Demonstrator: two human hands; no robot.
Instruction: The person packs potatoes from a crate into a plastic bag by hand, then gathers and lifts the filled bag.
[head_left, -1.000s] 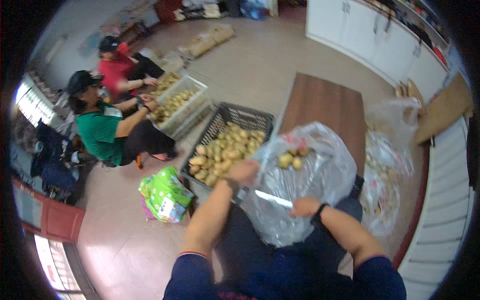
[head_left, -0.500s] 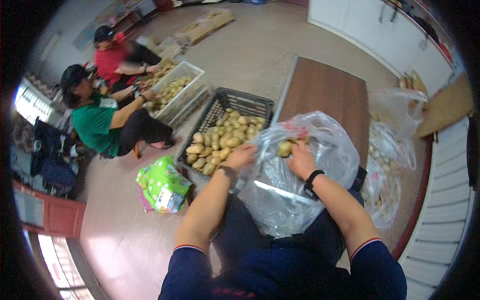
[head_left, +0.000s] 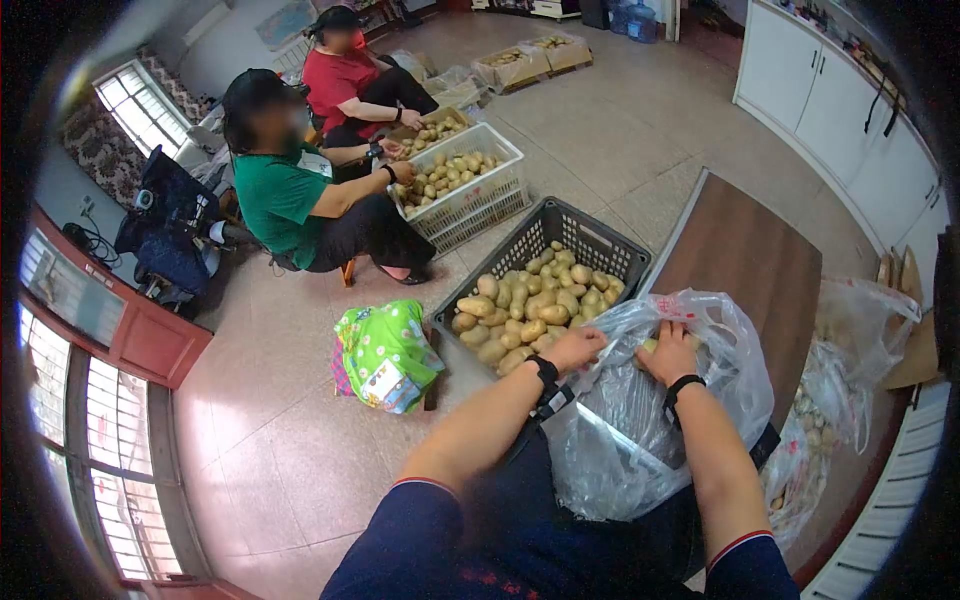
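A clear plastic bag lies over my lap and the near end of the brown table. My left hand pinches the bag's left rim, beside the black crate. My right hand is in the bag's mouth with its fingers curled over a potato. Most of that potato is hidden by the hand and the plastic. Several yellow-brown potatoes are heaped in the black crate to the left.
Two people in a green shirt and a red shirt sit by a white crate of potatoes. A green patterned cloth covers a low seat. The brown table stands ahead; filled plastic bags lie to its right.
The view has swung left and up, so the scene sits further right and lower. My right hand remains at the potato in the bag, now covering more of it; my left stays at the rim.
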